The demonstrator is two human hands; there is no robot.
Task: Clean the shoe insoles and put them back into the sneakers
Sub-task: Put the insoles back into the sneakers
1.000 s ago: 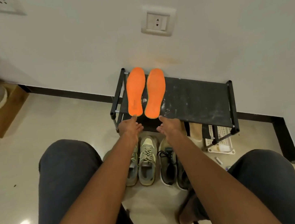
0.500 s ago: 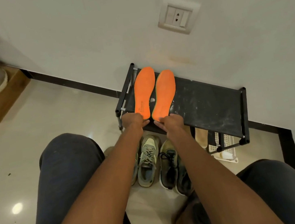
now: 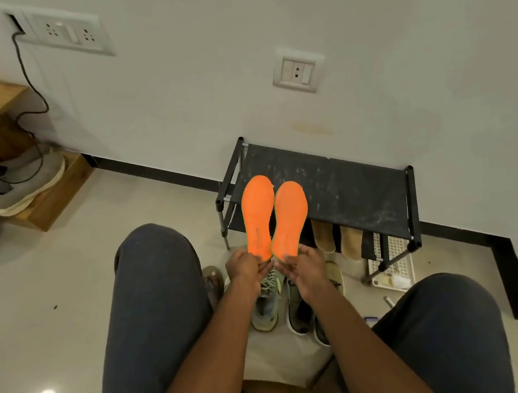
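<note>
Two orange insoles are held up side by side in front of the black shoe rack [image 3: 348, 180]. My left hand [image 3: 244, 270] pinches the heel of the left insole [image 3: 257, 216]. The heel of the right insole [image 3: 289, 218] is gripped by my right hand [image 3: 306, 268]. Both insoles stand off the rack top, toes pointing away from me. On the floor under my hands lie a grey-green sneaker [image 3: 266, 305] and a darker sneaker [image 3: 300, 310], partly hidden by my wrists.
Tan shoes [image 3: 336, 235] and a white basket [image 3: 390, 264] sit under the rack. My two knees frame the sneakers. A wooden shelf [image 3: 35, 201] with grey shoes stands at the left wall, with a teal object beside it. A cable hangs from the wall socket.
The insoles lay flat on the rack top with my hands reaching their heels. Now both hands have lifted them off the rack and drawn them toward me.
</note>
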